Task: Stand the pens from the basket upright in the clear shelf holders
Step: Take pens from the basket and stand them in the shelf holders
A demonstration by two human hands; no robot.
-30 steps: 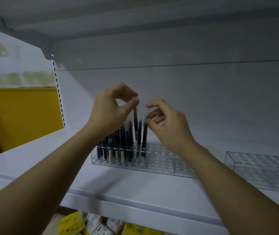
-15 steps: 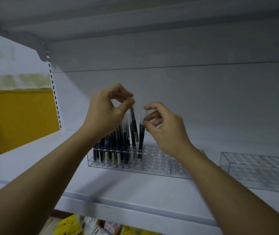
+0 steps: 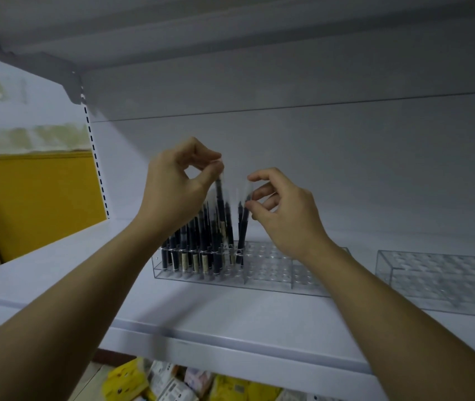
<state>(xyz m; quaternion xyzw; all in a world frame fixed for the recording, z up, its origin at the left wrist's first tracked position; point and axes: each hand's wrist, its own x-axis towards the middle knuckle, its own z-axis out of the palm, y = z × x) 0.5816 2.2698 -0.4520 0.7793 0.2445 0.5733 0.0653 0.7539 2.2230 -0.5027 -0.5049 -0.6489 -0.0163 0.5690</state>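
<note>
While we stand pens up, our left hand [image 3: 178, 186] pinches the top of a tall pen [image 3: 219, 198] between thumb and finger. Our right hand [image 3: 285, 215] has curled fingers, and they pinch the clear top of a leaning pen [image 3: 242, 230]. It is a bit blurry there, but the grip looks real.

Both pens have their bottoms down in the clear holder [image 3: 271, 282] just below our hands. We think this step is pushing these two pens into their holes. Next we need to make the leaning pen straight, press both pens down and then let go.

Under our left hand a bunch of pens [image 3: 192, 250] already fills its end of the holder. They stand very close together, so our fingers could bump them and tip them. Under our right wrist the holes are empty, so many more pens can go in.

Well to the right of our right hand sits another holder [image 3: 438, 282] with no pens in it. Both holders rest on a white shelf [image 3: 201, 319]. We cannot see the basket. Low down, under our arms, lie yellow packets [image 3: 132, 380]. Far to the left of our left hand is a yellow board [image 3: 36, 198].
</note>
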